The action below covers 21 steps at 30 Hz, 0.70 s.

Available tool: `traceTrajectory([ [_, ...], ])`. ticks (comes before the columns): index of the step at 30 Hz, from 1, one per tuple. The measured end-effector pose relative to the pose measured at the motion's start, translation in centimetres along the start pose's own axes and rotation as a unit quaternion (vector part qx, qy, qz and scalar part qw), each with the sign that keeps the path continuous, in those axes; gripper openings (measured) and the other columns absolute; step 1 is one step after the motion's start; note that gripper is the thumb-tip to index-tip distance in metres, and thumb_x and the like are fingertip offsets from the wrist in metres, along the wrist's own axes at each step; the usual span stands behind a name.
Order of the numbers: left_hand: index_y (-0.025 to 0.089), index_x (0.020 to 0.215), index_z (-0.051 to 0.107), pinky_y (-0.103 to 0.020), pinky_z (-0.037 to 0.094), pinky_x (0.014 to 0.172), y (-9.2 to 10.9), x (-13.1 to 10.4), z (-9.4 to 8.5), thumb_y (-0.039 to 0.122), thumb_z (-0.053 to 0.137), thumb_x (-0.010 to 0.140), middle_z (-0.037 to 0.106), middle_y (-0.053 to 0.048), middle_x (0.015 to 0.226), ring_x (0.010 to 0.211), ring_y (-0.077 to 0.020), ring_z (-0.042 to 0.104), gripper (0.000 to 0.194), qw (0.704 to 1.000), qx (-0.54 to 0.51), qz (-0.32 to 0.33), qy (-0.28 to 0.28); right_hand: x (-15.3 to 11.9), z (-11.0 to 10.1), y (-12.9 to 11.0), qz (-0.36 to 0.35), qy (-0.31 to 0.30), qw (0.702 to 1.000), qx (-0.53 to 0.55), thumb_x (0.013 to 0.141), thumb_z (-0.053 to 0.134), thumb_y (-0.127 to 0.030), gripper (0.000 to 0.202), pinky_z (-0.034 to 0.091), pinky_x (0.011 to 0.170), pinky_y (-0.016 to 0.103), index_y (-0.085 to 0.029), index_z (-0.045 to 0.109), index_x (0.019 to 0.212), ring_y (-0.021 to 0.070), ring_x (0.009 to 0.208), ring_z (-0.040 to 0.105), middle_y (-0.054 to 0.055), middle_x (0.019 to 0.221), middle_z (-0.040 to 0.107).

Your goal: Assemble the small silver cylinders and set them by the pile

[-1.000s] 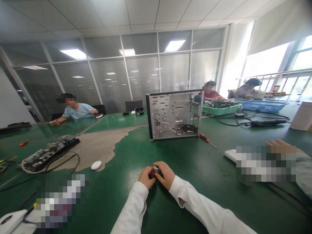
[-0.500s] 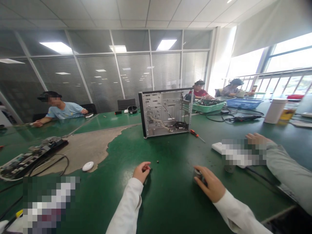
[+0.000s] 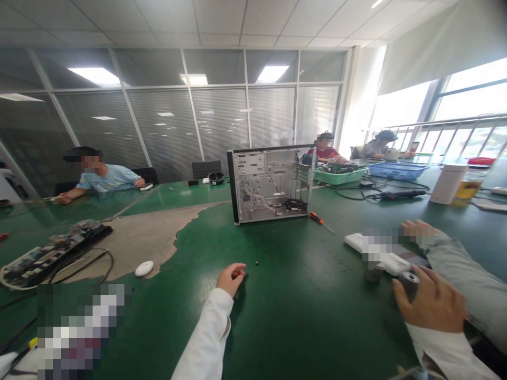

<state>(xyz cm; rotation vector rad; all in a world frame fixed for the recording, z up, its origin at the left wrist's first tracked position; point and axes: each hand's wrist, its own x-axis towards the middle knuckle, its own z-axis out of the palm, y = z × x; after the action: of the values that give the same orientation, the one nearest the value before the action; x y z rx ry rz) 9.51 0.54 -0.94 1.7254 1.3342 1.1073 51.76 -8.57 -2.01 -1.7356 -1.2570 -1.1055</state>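
Observation:
My right hand [image 3: 435, 301] is wrapped round a small grey cylinder [image 3: 409, 285] at the right, beside a white power strip [image 3: 356, 244]. My left hand [image 3: 231, 279] rests on the green table with its fingers curled together; whether anything is between them is hidden. A tiny dark piece [image 3: 257, 263] lies just right of my left hand. Behind both hands stands an open computer case [image 3: 273, 184], upright, with cables inside. An orange-handled screwdriver [image 3: 317, 218] lies at its lower right corner.
Another person's sleeved arm [image 3: 463, 269] rests close beyond my right hand. A second grey cylinder [image 3: 373, 272] stands by the power strip. Circuit parts [image 3: 59, 248] and a white disc [image 3: 144, 268] lie left. Green [image 3: 340, 176] and blue baskets [image 3: 398, 169] stand behind.
My right hand has moved right with the grey cylinder, from the middle right of the table to beside the power strip. My left hand has stayed in place.

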Motion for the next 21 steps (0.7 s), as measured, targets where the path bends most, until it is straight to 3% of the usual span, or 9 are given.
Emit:
traceTrajectory([
  [3,0.013,0.083,0.059,-0.023,0.043,0.065,-0.1,0.0,0.0,0.010,0.048,0.058,0.060,-0.002,0.066,0.062,-0.0118,0.054,0.028,1.000,0.004,-0.004,-0.001,0.7,-1.9,-5.4,-0.122,-0.030,0.981,0.147,0.068,0.046,-0.025,0.039,0.035,0.081,0.038,-0.017,0.043,0.106,0.0241,0.095,0.045,0.011,0.108,0.046],
  [6,0.013,0.083,0.059,-0.024,0.043,0.066,-0.3,0.2,0.0,0.010,0.048,0.057,0.060,-0.002,0.065,0.063,-0.0120,0.054,0.028,1.000,0.006,-0.007,-0.001,0.9,-2.7,-12.5,-0.242,-0.208,0.906,0.278,0.073,0.038,-0.017,0.037,0.038,0.079,0.030,-0.018,0.041,0.109,0.0170,0.095,0.045,0.009,0.109,0.044],
  [9,0.013,0.083,0.059,-0.023,0.043,0.066,-0.4,0.2,0.0,0.009,0.048,0.057,0.060,-0.002,0.065,0.062,-0.0117,0.054,0.029,1.000,0.000,-0.007,-0.004,0.9,-1.6,-19.2,-0.279,-0.311,0.842,0.342,0.072,0.035,-0.013,0.042,0.039,0.077,0.030,-0.018,0.037,0.114,0.0167,0.094,0.044,0.009,0.107,0.045],
  [12,0.014,0.083,0.059,-0.023,0.043,0.066,-0.4,0.1,0.0,0.008,0.047,0.057,0.060,-0.001,0.064,0.061,-0.0116,0.054,0.029,1.000,-0.001,-0.007,0.000,0.9,1.0,-24.2,-0.274,-0.340,0.825,0.359,0.071,0.036,-0.011,0.040,0.039,0.074,0.031,-0.018,0.042,0.110,0.0179,0.089,0.045,0.009,0.098,0.050],
  [17,0.014,0.081,0.059,-0.023,0.043,0.066,-0.3,0.0,0.1,0.005,0.047,0.057,0.060,-0.001,0.063,0.061,-0.0115,0.054,0.029,1.000,0.005,-0.008,0.012,0.8,4.1,-28.2,-0.264,-0.337,0.824,0.370,0.072,0.035,-0.009,0.028,0.039,0.070,0.027,-0.020,0.055,0.089,0.0151,0.080,0.046,0.006,0.085,0.054],
  [21,0.013,0.082,0.059,-0.024,0.043,0.067,-0.5,0.2,0.1,0.004,0.046,0.056,0.060,-0.001,0.064,0.062,-0.0115,0.055,0.030,1.000,0.005,-0.008,0.008,0.5,3.4,-27.3,-0.288,-0.335,0.814,0.376,0.075,0.032,-0.010,0.027,0.040,0.068,0.025,-0.019,0.057,0.076,0.0131,0.075,0.046,0.004,0.079,0.055],
])
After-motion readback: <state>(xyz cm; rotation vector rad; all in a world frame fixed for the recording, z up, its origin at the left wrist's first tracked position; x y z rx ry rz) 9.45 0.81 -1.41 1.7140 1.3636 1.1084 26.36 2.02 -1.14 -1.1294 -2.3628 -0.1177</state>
